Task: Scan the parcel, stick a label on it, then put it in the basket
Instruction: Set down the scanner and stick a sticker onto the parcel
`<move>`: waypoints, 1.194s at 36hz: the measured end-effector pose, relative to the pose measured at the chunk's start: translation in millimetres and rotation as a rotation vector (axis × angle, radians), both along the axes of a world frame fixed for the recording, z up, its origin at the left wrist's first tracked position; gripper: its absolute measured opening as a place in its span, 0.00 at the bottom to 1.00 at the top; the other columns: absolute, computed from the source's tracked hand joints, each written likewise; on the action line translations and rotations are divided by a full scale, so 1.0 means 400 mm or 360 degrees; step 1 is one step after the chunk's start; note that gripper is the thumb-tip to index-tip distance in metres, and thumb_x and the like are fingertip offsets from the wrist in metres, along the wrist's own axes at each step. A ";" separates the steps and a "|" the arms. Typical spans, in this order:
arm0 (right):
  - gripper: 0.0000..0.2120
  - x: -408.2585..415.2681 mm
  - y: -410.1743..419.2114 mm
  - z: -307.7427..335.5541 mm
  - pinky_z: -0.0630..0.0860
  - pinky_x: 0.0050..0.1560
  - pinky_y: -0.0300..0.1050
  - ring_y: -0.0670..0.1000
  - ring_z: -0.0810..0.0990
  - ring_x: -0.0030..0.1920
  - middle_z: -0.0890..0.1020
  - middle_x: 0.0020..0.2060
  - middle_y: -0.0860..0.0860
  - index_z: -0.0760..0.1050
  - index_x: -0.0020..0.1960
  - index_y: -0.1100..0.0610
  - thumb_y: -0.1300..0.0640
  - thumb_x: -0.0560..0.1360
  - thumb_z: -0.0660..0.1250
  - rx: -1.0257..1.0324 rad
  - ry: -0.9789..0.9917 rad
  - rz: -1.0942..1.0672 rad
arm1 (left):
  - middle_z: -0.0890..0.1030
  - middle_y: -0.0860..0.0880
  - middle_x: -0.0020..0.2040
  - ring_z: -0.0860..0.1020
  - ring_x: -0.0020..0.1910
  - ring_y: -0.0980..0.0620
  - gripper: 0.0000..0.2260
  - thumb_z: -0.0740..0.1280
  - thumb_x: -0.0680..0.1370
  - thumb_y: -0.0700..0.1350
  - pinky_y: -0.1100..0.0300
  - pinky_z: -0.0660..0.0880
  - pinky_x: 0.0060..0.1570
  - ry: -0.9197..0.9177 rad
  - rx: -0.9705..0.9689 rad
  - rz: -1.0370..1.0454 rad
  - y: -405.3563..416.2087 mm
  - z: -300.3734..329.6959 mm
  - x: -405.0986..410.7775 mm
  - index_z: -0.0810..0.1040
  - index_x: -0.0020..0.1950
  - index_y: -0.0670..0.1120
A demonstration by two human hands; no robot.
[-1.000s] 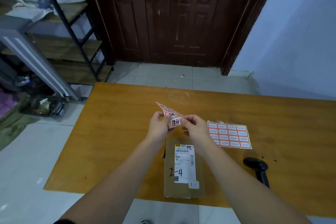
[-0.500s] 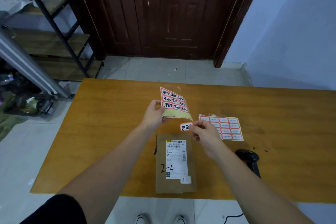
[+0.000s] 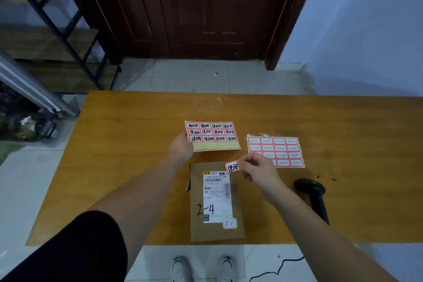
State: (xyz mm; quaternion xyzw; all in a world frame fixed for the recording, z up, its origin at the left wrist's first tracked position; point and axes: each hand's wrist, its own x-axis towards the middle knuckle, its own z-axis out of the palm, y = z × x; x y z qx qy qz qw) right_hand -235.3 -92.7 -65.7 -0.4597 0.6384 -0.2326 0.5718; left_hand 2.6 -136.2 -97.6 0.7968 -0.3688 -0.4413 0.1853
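A brown cardboard parcel (image 3: 196, 229) lies flat at the near edge of the wooden table (image 3: 128, 167), with a white shipping slip marked "2-4" on top. My right hand (image 3: 258, 169) pinches a single red-bordered label (image 3: 232, 166) just above the parcel's far right corner. My left hand (image 3: 182, 147) holds the left edge of a label sheet (image 3: 211, 136) with handwritten red-bordered stickers, low over the table beyond the parcel. The basket is out of view.
A second sheet of red-bordered labels (image 3: 278, 150) lies flat to the right. A black handheld scanner (image 3: 312, 192) rests near the table's right front, its cable trailing on the floor. A dark door, metal shelving at left, and my shoes below the table edge are visible.
My right hand peeled one label off the sheet and carried it down toward the parcel. My left hand lowered the sheet flat toward the table.
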 end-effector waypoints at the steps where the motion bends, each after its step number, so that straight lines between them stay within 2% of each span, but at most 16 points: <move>1: 0.02 0.001 0.002 -0.004 0.77 0.40 0.43 0.51 0.80 0.39 0.85 0.42 0.54 0.81 0.48 0.58 0.62 0.80 0.71 -0.0003 0.0003 0.0005 | 0.82 0.42 0.66 0.83 0.54 0.40 0.15 0.62 0.85 0.41 0.51 0.81 0.47 -0.0161 0.0048 -0.0094 0.004 0.003 0.006 0.71 0.72 0.43; 3: 0.02 0.007 0.007 -0.005 0.78 0.41 0.42 0.51 0.80 0.40 0.85 0.43 0.55 0.81 0.49 0.58 0.61 0.80 0.71 -0.0019 0.0010 0.0005 | 0.76 0.41 0.70 0.78 0.65 0.38 0.21 0.65 0.83 0.46 0.48 0.75 0.58 -0.0448 0.0127 -0.0243 0.017 0.016 0.017 0.68 0.75 0.43; 5: 0.01 0.014 0.010 -0.003 0.78 0.40 0.41 0.51 0.81 0.40 0.84 0.43 0.55 0.81 0.50 0.58 0.61 0.80 0.71 -0.0048 0.0034 -0.0012 | 0.70 0.42 0.73 0.76 0.67 0.37 0.25 0.66 0.82 0.48 0.47 0.74 0.59 -0.0519 0.0054 -0.0281 0.026 0.024 0.020 0.66 0.77 0.42; 7: 0.01 0.023 0.010 -0.001 0.78 0.39 0.39 0.50 0.82 0.39 0.85 0.43 0.55 0.81 0.50 0.58 0.60 0.80 0.71 -0.0055 0.0034 -0.0038 | 0.74 0.44 0.70 0.78 0.62 0.41 0.23 0.67 0.82 0.49 0.50 0.74 0.56 -0.0444 -0.0159 -0.0268 0.040 0.042 0.010 0.70 0.75 0.43; 9: 0.01 0.033 0.011 0.001 0.79 0.40 0.40 0.51 0.83 0.39 0.86 0.44 0.56 0.81 0.49 0.57 0.60 0.80 0.71 -0.0043 -0.0004 -0.0073 | 0.81 0.47 0.64 0.79 0.56 0.48 0.17 0.67 0.82 0.49 0.56 0.74 0.50 -0.0290 -0.0361 -0.0281 0.058 0.061 -0.009 0.78 0.70 0.46; 11: 0.01 0.046 0.013 0.004 0.79 0.41 0.41 0.51 0.83 0.40 0.86 0.45 0.55 0.81 0.50 0.57 0.60 0.80 0.71 -0.0048 -0.0028 -0.0082 | 0.83 0.51 0.57 0.79 0.51 0.52 0.11 0.68 0.82 0.50 0.58 0.73 0.47 -0.0076 -0.0430 -0.0291 0.081 0.081 -0.033 0.82 0.63 0.48; 13: 0.01 0.059 0.015 0.006 0.79 0.40 0.40 0.51 0.84 0.40 0.86 0.44 0.54 0.81 0.50 0.57 0.59 0.80 0.71 -0.0062 -0.0042 -0.0074 | 0.83 0.53 0.53 0.79 0.51 0.54 0.10 0.70 0.82 0.51 0.59 0.73 0.48 0.0074 -0.0406 -0.0350 0.103 0.091 -0.052 0.83 0.61 0.48; 17: 0.02 0.078 0.018 0.004 0.79 0.39 0.42 0.50 0.82 0.38 0.85 0.41 0.54 0.80 0.50 0.58 0.60 0.80 0.72 -0.0074 -0.0091 -0.0079 | 0.85 0.52 0.52 0.81 0.52 0.53 0.10 0.72 0.81 0.50 0.60 0.75 0.49 0.0139 -0.0311 -0.0424 0.138 0.080 -0.069 0.85 0.58 0.46; 21: 0.01 0.092 0.025 -0.003 0.80 0.39 0.42 0.50 0.82 0.37 0.86 0.42 0.54 0.80 0.49 0.57 0.60 0.79 0.72 -0.0102 -0.0045 -0.0071 | 0.85 0.53 0.46 0.82 0.47 0.54 0.07 0.72 0.81 0.47 0.62 0.75 0.41 0.0216 -0.0281 -0.0265 0.167 0.061 -0.074 0.87 0.52 0.45; 25: 0.03 0.106 0.029 -0.012 0.81 0.41 0.44 0.50 0.83 0.38 0.86 0.42 0.52 0.81 0.47 0.56 0.59 0.79 0.73 -0.0155 0.0079 -0.0054 | 0.86 0.50 0.46 0.82 0.47 0.50 0.07 0.73 0.80 0.48 0.59 0.75 0.42 0.0254 -0.0235 -0.0113 0.179 0.054 -0.082 0.87 0.50 0.45; 29: 0.04 0.118 0.024 -0.032 0.80 0.37 0.40 0.53 0.85 0.42 0.86 0.43 0.53 0.81 0.45 0.55 0.59 0.79 0.73 -0.0183 0.0215 0.0010 | 0.83 0.52 0.39 0.79 0.39 0.52 0.10 0.71 0.81 0.52 0.59 0.70 0.34 0.0073 -0.0129 -0.0159 0.179 0.038 -0.096 0.83 0.41 0.50; 33: 0.04 0.126 0.020 -0.053 0.84 0.40 0.46 0.50 0.85 0.38 0.86 0.40 0.51 0.82 0.46 0.58 0.58 0.77 0.74 -0.0253 0.0394 0.0076 | 0.83 0.52 0.38 0.78 0.34 0.53 0.13 0.70 0.81 0.55 0.59 0.70 0.31 -0.0162 -0.0062 -0.0226 0.178 0.029 -0.110 0.82 0.40 0.51; 36: 0.06 0.132 0.016 -0.055 0.78 0.32 0.36 0.47 0.82 0.33 0.83 0.36 0.48 0.80 0.43 0.56 0.59 0.77 0.75 -0.0268 0.0462 0.0098 | 0.84 0.51 0.36 0.81 0.35 0.51 0.15 0.69 0.80 0.57 0.60 0.71 0.30 -0.0283 -0.0050 -0.0261 0.179 0.030 -0.122 0.81 0.37 0.52; 38: 0.06 0.133 0.013 -0.057 0.72 0.26 0.29 0.44 0.80 0.32 0.82 0.34 0.47 0.79 0.43 0.56 0.59 0.77 0.75 -0.0277 0.0493 0.0107 | 0.84 0.51 0.37 0.83 0.37 0.50 0.15 0.69 0.80 0.59 0.59 0.73 0.32 -0.0345 -0.0049 -0.0258 0.180 0.029 -0.129 0.80 0.37 0.52; 41: 0.06 0.134 0.007 -0.064 0.70 0.23 0.28 0.43 0.79 0.30 0.81 0.34 0.47 0.80 0.43 0.58 0.59 0.77 0.75 -0.0293 0.0536 0.0126 | 0.84 0.52 0.40 0.84 0.41 0.49 0.12 0.69 0.80 0.59 0.58 0.80 0.37 -0.0433 -0.0042 -0.0236 0.182 0.022 -0.138 0.81 0.43 0.53; 43: 0.06 0.134 0.004 -0.072 0.73 0.26 0.31 0.43 0.80 0.31 0.82 0.34 0.46 0.81 0.42 0.56 0.59 0.77 0.74 -0.0309 0.0595 0.0170 | 0.84 0.52 0.41 0.84 0.42 0.49 0.11 0.68 0.79 0.59 0.55 0.83 0.41 -0.0482 -0.0053 -0.0246 0.183 0.020 -0.142 0.79 0.44 0.53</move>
